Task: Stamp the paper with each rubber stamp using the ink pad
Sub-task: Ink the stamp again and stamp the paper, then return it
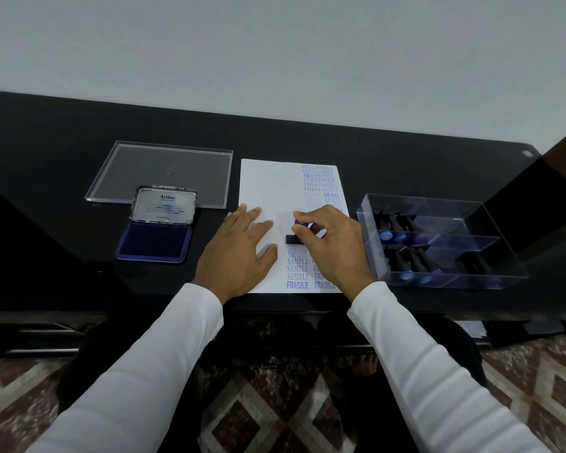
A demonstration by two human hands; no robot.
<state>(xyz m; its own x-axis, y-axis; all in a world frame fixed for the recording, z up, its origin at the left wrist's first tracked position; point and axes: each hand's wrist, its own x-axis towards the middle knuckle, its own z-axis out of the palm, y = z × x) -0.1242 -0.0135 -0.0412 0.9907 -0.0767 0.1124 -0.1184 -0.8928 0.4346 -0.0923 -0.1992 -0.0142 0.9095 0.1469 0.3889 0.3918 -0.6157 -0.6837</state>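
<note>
Black desk (62, 152) holds one paper (268, 184), one pad (154, 241); my left hand (239, 253) presses flat, right hand (334, 243) pinches one stamp (294, 235).

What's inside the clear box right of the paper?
The clear box holds several black-handled rubber stamps with blue or purple knobs, lying in its divided compartments. Their exact count and their faces can't be made out through the glare.

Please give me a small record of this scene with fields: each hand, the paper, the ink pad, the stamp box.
left hand: flat on paper, holding it down
right hand: grips rubber stamp, its base on paper
paper: blue prints, including SAMPLE, AIR MAIL, FRAGILE
ink pad: open, left of paper
stamp box: clear, right of paper, holds more stamps
</note>
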